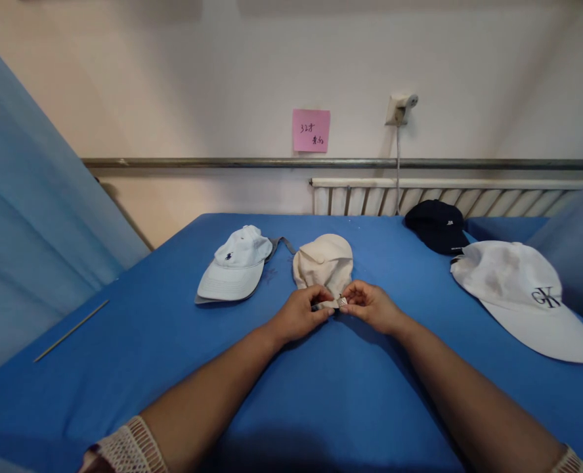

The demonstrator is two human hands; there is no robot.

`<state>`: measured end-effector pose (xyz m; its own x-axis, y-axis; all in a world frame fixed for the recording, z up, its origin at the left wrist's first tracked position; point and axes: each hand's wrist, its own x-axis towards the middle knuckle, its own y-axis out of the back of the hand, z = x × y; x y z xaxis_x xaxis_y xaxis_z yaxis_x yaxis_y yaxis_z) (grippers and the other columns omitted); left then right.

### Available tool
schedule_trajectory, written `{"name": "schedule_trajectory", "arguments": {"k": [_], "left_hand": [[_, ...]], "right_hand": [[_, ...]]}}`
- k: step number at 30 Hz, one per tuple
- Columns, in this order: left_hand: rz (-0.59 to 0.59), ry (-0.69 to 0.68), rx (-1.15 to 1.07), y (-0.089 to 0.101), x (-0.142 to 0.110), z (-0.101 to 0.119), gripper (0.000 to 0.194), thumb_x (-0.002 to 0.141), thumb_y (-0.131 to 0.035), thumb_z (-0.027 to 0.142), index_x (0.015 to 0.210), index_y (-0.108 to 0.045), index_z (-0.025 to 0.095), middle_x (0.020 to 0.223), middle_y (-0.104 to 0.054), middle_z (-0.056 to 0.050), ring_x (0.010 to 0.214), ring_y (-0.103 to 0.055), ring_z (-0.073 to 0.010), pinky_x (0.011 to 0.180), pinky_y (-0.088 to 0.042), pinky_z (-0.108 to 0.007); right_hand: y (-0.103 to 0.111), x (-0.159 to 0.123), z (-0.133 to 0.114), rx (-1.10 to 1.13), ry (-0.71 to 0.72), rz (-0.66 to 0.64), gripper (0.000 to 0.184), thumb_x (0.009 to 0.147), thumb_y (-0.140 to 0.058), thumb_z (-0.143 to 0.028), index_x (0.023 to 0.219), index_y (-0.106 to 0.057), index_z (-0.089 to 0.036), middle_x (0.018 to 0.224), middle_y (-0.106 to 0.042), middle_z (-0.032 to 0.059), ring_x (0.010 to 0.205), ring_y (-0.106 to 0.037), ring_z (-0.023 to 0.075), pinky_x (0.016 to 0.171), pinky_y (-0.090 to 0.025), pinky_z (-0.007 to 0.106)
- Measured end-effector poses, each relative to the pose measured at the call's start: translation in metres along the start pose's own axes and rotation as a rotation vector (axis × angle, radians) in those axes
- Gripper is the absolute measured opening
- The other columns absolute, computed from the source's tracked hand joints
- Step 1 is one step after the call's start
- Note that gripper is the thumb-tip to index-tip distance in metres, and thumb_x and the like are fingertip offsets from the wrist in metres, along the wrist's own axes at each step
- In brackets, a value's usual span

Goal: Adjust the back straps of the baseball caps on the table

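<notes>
A beige baseball cap [323,259] lies in the middle of the blue-covered bed [291,387], its brim pointing away from me. At the near end of the cap, my left hand [304,312] pinches its adjustment strap. My right hand [370,305] closes its thumb and fingers on the small metal buckle [341,301] of that strap. Both hands nearly meet, with the strap between them. To the left of the beige cap rests a pale blue cap [237,263] with a dark logo, its own grey strap trailing toward the beige one.
On the right lie a white cap [513,282] with dark letters and a black cap [434,223]. A thin stick [69,332] is at the left edge. Behind the bed are a radiator [360,199], a metal rail [222,162] and a socket with a plug [398,110]. Blue curtains [35,217] hang beside it.
</notes>
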<state>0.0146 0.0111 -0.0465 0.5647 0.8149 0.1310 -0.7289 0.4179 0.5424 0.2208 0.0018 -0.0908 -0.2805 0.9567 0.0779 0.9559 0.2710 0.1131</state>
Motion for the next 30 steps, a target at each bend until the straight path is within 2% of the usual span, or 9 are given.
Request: {"name": "schedule_trajectory", "arguments": {"k": [3,6,9,12,17,20,25,30], "left_hand": [[0.006,0.002,-0.049,0.0,0.0,0.001,0.012,0.078,-0.059,0.019,0.088,-0.065,0.014,0.081,-0.065,-0.001,0.074,-0.057,-0.0135,0.069,-0.043,-0.024],[0.007,-0.001,-0.078,-0.002,0.0,-0.001,0.012,0.078,-0.059,0.018,0.088,-0.065,0.014,0.082,-0.066,-0.001,0.074,-0.057,-0.0132,0.07,-0.044,-0.023],[0.01,-0.011,-0.047,-0.004,-0.001,-0.003,0.013,0.077,-0.058,0.016,0.089,-0.064,0.015,0.083,-0.067,0.0,0.076,-0.058,-0.0134,0.071,-0.044,-0.023],[0.012,-0.024,0.012,-0.004,-0.001,-0.004,0.013,0.079,-0.057,0.016,0.089,-0.065,0.017,0.084,-0.068,0.0,0.077,-0.059,-0.0138,0.072,-0.045,-0.024],[0.016,-0.036,0.116,-0.003,-0.001,-0.006,0.01,0.08,-0.059,0.018,0.085,-0.066,0.018,0.082,-0.068,0.001,0.079,-0.06,-0.0146,0.072,-0.044,-0.024],[0.016,-0.02,0.085,-0.004,-0.001,-0.006,0.01,0.081,-0.058,0.02,0.086,-0.066,0.018,0.081,-0.067,0.001,0.077,-0.06,-0.0139,0.071,-0.045,-0.023],[0.085,0.049,0.021,-0.01,0.0,-0.007,0.011,0.079,-0.063,0.023,0.087,-0.064,0.016,0.083,-0.068,0.0,0.075,-0.059,-0.0133,0.069,-0.046,-0.023],[0.107,0.009,0.091,-0.008,0.0,-0.004,0.014,0.08,-0.062,0.023,0.093,-0.063,0.017,0.086,-0.068,-0.001,0.076,-0.059,-0.0136,0.071,-0.045,-0.024]], "right_hand": [[0.002,-0.001,0.001,-0.053,0.018,-0.04,0.025,0.073,-0.07,-0.031,0.091,-0.056,-0.021,0.073,-0.061,-0.0032,0.065,-0.057,0.012,0.064,-0.046,0.026],[0.004,-0.003,-0.001,-0.239,0.049,-0.061,0.017,0.078,-0.064,-0.026,0.094,-0.059,-0.021,0.073,-0.062,-0.0024,0.063,-0.056,0.0118,0.061,-0.044,0.025],[0.005,-0.005,-0.006,-0.459,0.116,-0.036,0.012,0.08,-0.062,-0.02,0.092,-0.061,-0.021,0.076,-0.062,-0.0013,0.064,-0.055,0.0119,0.061,-0.043,0.024],[0.006,-0.006,-0.011,-0.584,0.199,-0.007,0.009,0.079,-0.063,-0.018,0.088,-0.062,-0.021,0.079,-0.06,-0.0003,0.066,-0.054,0.0122,0.062,-0.042,0.025],[0.003,-0.007,-0.017,-0.597,0.261,-0.028,0.009,0.08,-0.063,-0.017,0.088,-0.063,-0.021,0.08,-0.059,0.0002,0.07,-0.055,0.0133,0.066,-0.044,0.026],[0.002,-0.007,-0.018,-0.584,0.256,-0.032,0.009,0.081,-0.062,-0.017,0.089,-0.063,-0.021,0.082,-0.06,0.0008,0.071,-0.056,0.0136,0.067,-0.045,0.026],[0.001,-0.006,-0.017,-0.553,0.265,-0.003,0.008,0.081,-0.062,-0.019,0.089,-0.063,-0.02,0.083,-0.062,0.0014,0.072,-0.057,0.0141,0.067,-0.045,0.027],[0.0,-0.005,-0.016,-0.561,0.264,0.001,0.009,0.082,-0.062,-0.021,0.091,-0.063,-0.02,0.086,-0.063,0.0019,0.074,-0.058,0.0142,0.069,-0.045,0.027]]}}
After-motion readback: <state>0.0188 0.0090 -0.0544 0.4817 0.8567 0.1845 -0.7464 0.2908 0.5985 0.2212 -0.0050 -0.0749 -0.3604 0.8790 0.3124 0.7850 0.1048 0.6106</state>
